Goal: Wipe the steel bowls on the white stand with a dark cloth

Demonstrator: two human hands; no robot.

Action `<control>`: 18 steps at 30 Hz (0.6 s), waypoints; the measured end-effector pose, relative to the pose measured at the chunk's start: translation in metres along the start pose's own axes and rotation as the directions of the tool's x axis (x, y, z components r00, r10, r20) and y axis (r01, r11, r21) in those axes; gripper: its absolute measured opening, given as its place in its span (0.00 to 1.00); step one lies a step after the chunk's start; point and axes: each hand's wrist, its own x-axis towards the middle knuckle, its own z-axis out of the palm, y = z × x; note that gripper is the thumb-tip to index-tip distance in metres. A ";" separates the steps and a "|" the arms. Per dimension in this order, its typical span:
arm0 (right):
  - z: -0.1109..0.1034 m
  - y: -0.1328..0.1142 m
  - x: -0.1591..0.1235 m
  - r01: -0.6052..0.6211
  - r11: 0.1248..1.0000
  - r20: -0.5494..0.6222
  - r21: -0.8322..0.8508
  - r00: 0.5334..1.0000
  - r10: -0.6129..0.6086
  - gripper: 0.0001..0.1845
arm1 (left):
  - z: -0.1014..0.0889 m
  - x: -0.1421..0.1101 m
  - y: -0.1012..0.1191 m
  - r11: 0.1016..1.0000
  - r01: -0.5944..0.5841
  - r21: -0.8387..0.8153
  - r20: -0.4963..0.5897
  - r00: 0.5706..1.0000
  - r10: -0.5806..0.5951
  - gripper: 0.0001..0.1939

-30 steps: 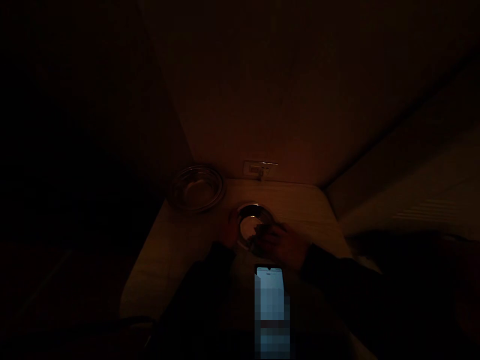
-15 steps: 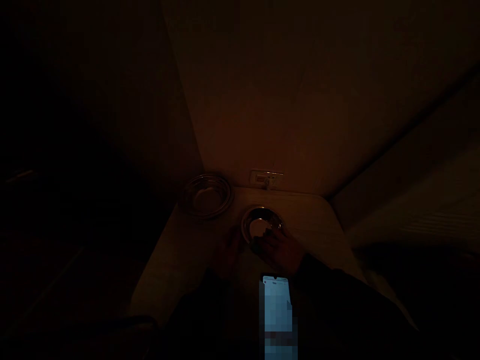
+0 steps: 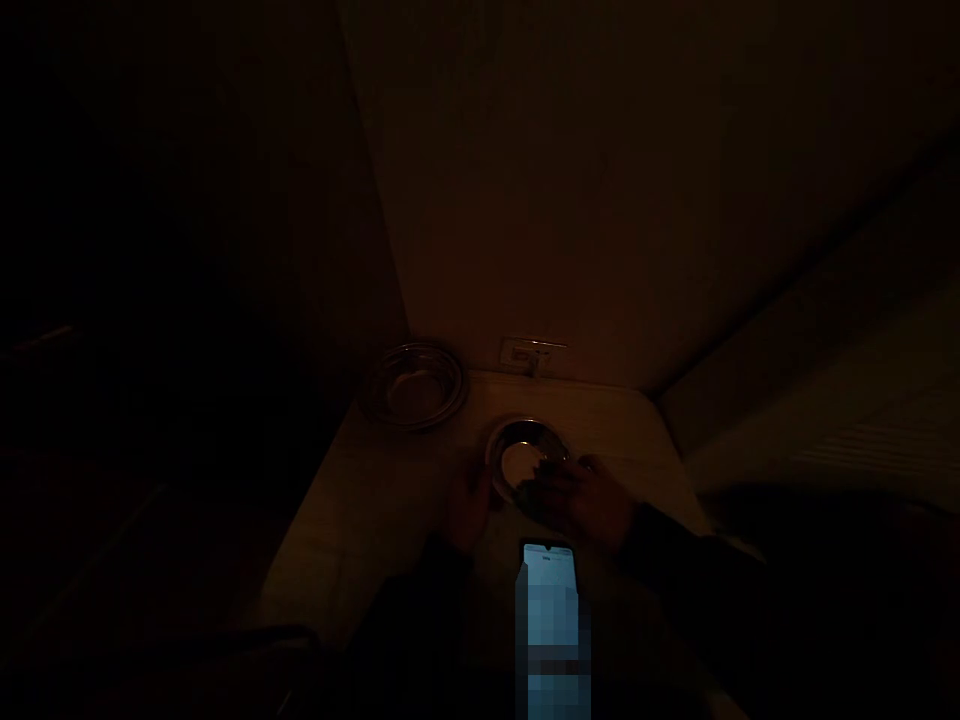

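Note:
The scene is very dark. A small shiny metal bowl point(image 3: 517, 432) sits on a pale wooden table. My right hand point(image 3: 596, 500) reaches over its near right rim, fingers stretched into the bowl; the fingertips are dark and whatever they touch is hard to make out. At the left rim is my left hand point(image 3: 466, 505), close against the bowl; its fingers are lost in shadow. Nearer to me lies a phone point(image 3: 551, 610) with a lit screen, partly blurred into blocks. The bowl's contents cannot be told.
A larger metal bowl or dish point(image 3: 414, 385) stands at the table's back left corner. Behind the table point(image 3: 615, 415) rises a wall with a socket plate point(image 3: 532, 353) low on it. A dark curved bar point(image 3: 277, 635) shows at the lower left.
My right hand has shifted slightly right and down at the bowl's rim. My left hand has moved a little right, closer to the bowl. The view has moved slightly.

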 end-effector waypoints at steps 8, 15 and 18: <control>0.000 -0.003 0.010 -0.022 0.997 0.069 0.075 0.997 0.017 0.19 | -0.005 0.010 0.002 0.988 -0.035 0.151 -0.072 0.996 0.047 0.11; -0.003 -0.006 0.020 -0.089 0.993 0.118 0.083 0.990 0.078 0.17 | -0.002 0.017 0.004 0.973 -0.089 0.214 -0.046 0.994 0.102 0.11; 0.000 -0.002 0.016 -0.046 0.996 0.092 0.070 0.995 0.040 0.19 | -0.003 0.020 0.001 0.974 -0.080 0.210 -0.030 0.996 0.089 0.12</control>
